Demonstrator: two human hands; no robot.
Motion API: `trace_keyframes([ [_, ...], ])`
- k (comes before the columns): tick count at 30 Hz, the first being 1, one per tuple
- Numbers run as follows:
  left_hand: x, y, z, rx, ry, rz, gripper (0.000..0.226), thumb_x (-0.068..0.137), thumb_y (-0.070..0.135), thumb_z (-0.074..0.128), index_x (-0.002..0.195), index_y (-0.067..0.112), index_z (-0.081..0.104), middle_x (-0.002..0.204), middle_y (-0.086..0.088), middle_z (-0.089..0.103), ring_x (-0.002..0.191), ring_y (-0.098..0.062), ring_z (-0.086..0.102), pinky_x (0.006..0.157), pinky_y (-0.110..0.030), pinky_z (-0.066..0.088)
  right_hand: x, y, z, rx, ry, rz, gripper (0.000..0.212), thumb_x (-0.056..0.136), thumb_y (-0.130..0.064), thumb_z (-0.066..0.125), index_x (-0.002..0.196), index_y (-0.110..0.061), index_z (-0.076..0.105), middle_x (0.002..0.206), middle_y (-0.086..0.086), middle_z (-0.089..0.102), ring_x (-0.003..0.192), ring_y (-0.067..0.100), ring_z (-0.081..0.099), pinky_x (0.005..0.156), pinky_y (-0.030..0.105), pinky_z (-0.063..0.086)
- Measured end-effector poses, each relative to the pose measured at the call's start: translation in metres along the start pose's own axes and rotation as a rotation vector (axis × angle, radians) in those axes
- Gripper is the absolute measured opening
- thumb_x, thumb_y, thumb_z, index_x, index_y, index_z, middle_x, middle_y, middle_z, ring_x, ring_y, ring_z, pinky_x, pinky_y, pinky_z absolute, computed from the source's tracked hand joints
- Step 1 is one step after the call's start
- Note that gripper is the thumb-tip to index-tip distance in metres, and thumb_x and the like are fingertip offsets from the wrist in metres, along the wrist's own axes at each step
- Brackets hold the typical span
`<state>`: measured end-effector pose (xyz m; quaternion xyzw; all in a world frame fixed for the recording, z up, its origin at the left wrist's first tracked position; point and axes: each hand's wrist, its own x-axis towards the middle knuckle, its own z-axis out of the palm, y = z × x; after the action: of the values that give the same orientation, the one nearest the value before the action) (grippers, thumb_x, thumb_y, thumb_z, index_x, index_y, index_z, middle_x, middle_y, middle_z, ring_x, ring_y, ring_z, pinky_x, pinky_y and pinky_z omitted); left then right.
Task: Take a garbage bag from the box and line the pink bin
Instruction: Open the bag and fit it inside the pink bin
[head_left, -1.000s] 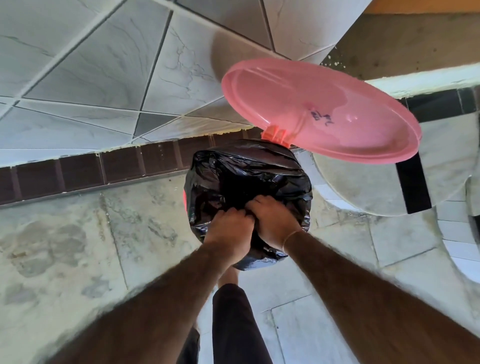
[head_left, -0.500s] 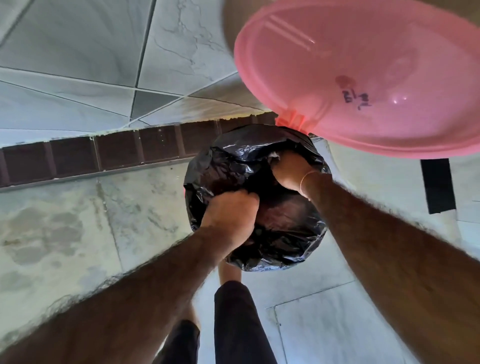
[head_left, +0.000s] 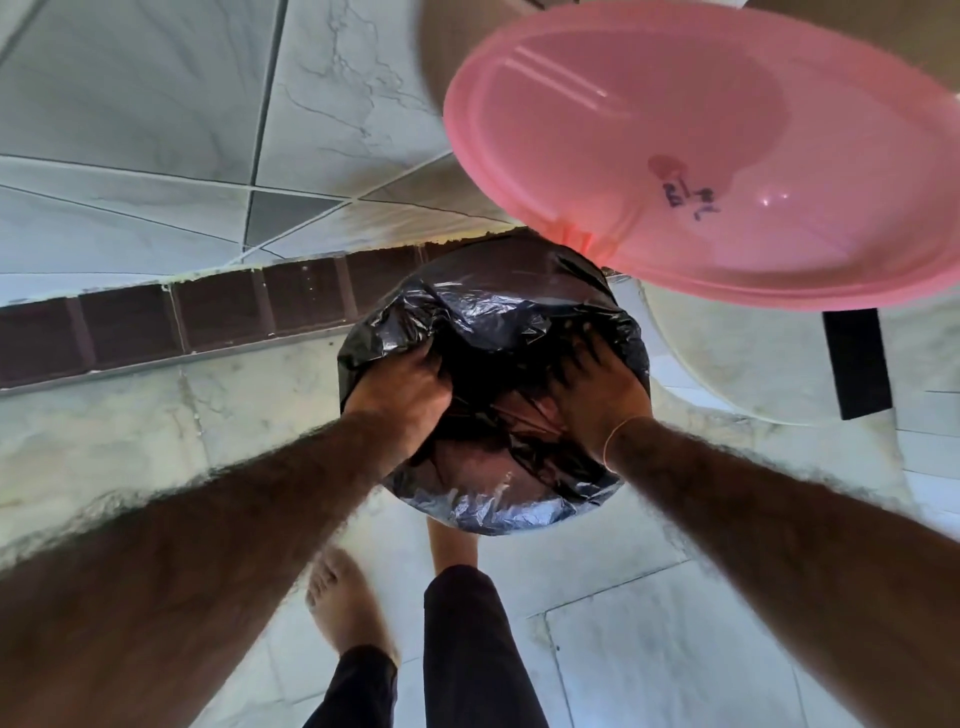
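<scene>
Over the mouth of the pink bin (head_left: 582, 244), the garbage bag (head_left: 493, 322) is draped, its edge over the rim. Left hand (head_left: 400, 395) clenches the film on the left; right hand (head_left: 597, 389) presses with straight fingers, so both push downward.

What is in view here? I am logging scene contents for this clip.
black plastic garbage bag: one, black, draped over the bin's mouth, centre.
round pink plastic bin lid: one, pink, hinged open, upper right, with dark handwriting.
grey marbled wall tiles: many, grey, upper left.
dark brown brick strip: one row, brown, at the wall's foot.
pale stone floor: one, pale grey, below.
bare foot: one plainly seen, near the bin.
left hand: one, gripping the bag.
right hand: one, fingers spread on the bag.
</scene>
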<state>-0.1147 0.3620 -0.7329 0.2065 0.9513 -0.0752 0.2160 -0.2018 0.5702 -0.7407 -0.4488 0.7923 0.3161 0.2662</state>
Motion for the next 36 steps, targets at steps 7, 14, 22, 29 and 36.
trace_keyframes([
  [7, -0.014, -0.008, -0.014, -0.349, 0.523, -0.072, 0.032, 0.073, 0.013, 0.055, 0.104, 0.014, 0.065, 0.105, -0.009, 0.061, 0.098, -0.03, 0.049, 0.08, -0.043, 0.043, -0.01, 0.006, -0.03, 0.42, 0.645, 0.11, 0.027, 0.071, -0.019, 0.055, 0.095, -0.008, 0.061, 0.09, 0.014, 0.06, 0.086, 0.035, 0.056, 0.074, 0.041, 0.045],
  [14, -0.015, -0.023, -0.014, -0.718, 0.529, -0.597, 0.049, 0.083, 0.016, 0.055, 0.131, 0.017, 0.047, 0.126, -0.01, 0.05, 0.115, -0.031, 0.048, 0.097, -0.045, 0.039, -0.001, 0.006, -0.043, 1.074, 0.654, 0.79, 0.035, 0.086, -0.028, 0.056, 0.116, -0.01, 0.054, 0.114, 0.015, 0.056, 0.106, 0.037, 0.051, 0.089, 0.046, 0.042],
  [22, -0.037, 0.001, 0.021, -0.864, 0.469, -0.651, 0.064, 0.083, 0.016, 0.062, 0.143, 0.017, 0.038, 0.147, -0.008, 0.039, 0.136, -0.027, 0.038, 0.108, -0.049, 0.037, 0.01, 0.021, -0.026, 1.322, 0.369, 0.836, 0.047, 0.096, -0.055, 0.036, 0.093, -0.012, 0.053, 0.096, 0.013, 0.062, 0.087, 0.03, 0.054, 0.073, 0.033, 0.038],
  [29, -0.07, 0.041, 0.037, -0.974, 0.565, -0.785, 0.056, 0.095, 0.033, 0.044, 0.147, 0.014, 0.033, 0.151, -0.012, 0.035, 0.138, -0.028, 0.035, 0.111, -0.047, 0.035, 0.005, 0.03, -0.017, 1.433, 0.285, 0.819, 0.048, 0.097, -0.056, 0.033, 0.091, -0.013, 0.053, 0.095, 0.012, 0.058, 0.086, 0.029, 0.05, 0.075, 0.03, 0.032],
  [36, -0.074, 0.07, 0.02, -1.345, 0.689, -1.26, 0.036, 0.091, 0.014, 0.039, 0.121, 0.007, 0.058, 0.118, -0.006, 0.058, 0.104, -0.025, 0.058, 0.092, -0.027, 0.043, 0.007, 0.033, -0.026, 1.096, 0.617, 0.854, 0.045, 0.097, -0.043, 0.039, 0.102, -0.004, 0.061, 0.107, 0.021, 0.064, 0.105, 0.039, 0.055, 0.088, 0.041, 0.042],
])
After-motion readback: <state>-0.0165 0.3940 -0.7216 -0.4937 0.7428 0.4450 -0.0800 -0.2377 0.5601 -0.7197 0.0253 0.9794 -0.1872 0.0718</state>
